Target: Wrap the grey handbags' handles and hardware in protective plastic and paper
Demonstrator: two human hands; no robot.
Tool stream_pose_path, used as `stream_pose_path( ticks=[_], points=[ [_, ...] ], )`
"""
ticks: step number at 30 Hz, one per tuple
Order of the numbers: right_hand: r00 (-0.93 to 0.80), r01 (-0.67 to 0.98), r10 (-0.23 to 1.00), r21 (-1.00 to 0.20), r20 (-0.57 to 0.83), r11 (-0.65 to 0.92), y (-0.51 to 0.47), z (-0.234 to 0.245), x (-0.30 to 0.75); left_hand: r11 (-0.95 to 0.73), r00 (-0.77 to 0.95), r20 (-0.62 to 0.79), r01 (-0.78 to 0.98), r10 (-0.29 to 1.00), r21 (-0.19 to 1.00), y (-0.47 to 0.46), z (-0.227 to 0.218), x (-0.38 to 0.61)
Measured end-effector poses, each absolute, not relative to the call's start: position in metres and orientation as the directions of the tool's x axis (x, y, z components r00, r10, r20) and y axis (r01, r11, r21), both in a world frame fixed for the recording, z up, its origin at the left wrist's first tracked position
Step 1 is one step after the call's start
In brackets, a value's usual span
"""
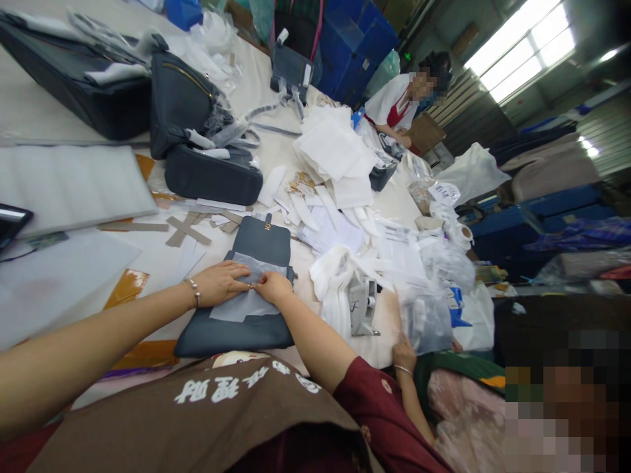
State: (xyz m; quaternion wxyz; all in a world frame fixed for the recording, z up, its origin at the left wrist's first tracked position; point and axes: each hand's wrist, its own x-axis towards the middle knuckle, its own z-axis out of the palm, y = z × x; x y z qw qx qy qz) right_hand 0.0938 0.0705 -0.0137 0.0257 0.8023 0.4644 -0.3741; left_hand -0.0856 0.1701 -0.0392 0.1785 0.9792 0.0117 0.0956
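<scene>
A dark slate-blue handbag point(256, 246) lies flat on the table in front of me, flap end away from me. A sheet of thin translucent paper point(246, 303) lies across its front. My left hand point(219, 281) rests on the paper with its fingers curled and pressed down, a bead bracelet on the wrist. My right hand point(273, 286) pinches the paper's edge right beside the left fingertips. Both hands meet at the middle of the bag.
More dark bags point(211, 174) and a long dark case point(73, 85) sit at the back left. White wrapping sheets point(335, 151) and plastic bags point(426, 322) pile up to the right. A neighbour's hand point(404, 351) holds a plastic bag at the right edge. Another person point(399, 105) works at the far end.
</scene>
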Motion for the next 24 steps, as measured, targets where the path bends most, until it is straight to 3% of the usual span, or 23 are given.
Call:
stream_pose_path(
  ticks=[10,17,24],
  points=[
    [0.282,0.786,0.725,-0.282,-0.629,-0.55,0.072,-0.01,0.093,-0.929,0.997,0.077,-0.005,0.025,0.371,0.175,-0.034,-0.085],
    [0.291,0.798,0.772,-0.302,-0.564,-0.522,0.068,-0.016,0.093,-0.952,1.0,-0.01,-0.02,-0.024,0.306,0.176,-0.026,-0.082],
    [0.241,0.815,0.804,-0.335,-0.544,-0.472,0.065,-0.012,0.096,-0.958,0.999,0.036,-0.047,-0.039,0.284,0.177,-0.027,-0.083]
  ],
)
